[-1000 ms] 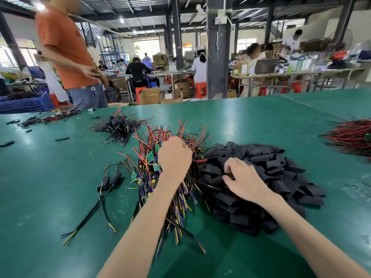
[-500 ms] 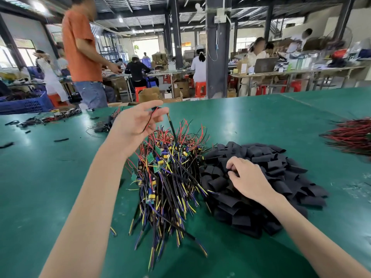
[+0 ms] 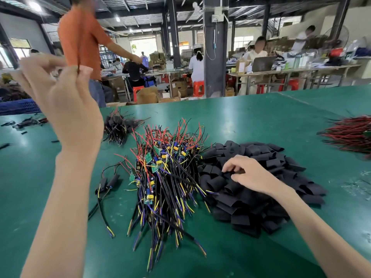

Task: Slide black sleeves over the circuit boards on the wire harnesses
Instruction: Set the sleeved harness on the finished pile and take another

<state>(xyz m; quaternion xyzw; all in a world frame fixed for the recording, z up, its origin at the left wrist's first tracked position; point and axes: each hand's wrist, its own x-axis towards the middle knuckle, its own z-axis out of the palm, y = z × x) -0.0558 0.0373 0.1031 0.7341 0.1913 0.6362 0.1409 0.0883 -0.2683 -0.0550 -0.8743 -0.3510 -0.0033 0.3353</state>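
Note:
A heap of wire harnesses [image 3: 166,177] with small green circuit boards and red, black, yellow and blue leads lies mid-table. To its right is a mound of flat black sleeves [image 3: 267,189]. My left hand [image 3: 66,101] is raised high at the left and pinches a thin dark wire between thumb and fingertips; the rest of that wire is hidden behind the hand. My right hand [image 3: 247,173] rests on the sleeve mound, fingertips pinching one black sleeve.
The green table [image 3: 251,121] also carries two sleeved harnesses [image 3: 108,183] at the left, a bundle of finished harnesses [image 3: 118,127] further back, and red wires [image 3: 351,135] at the right edge. A person in an orange shirt [image 3: 82,39] stands beyond the table's far edge.
My left hand has risen from the harness heap up and to the left with a wire pinched in it. My right hand stayed on the sleeve mound, working at one sleeve.

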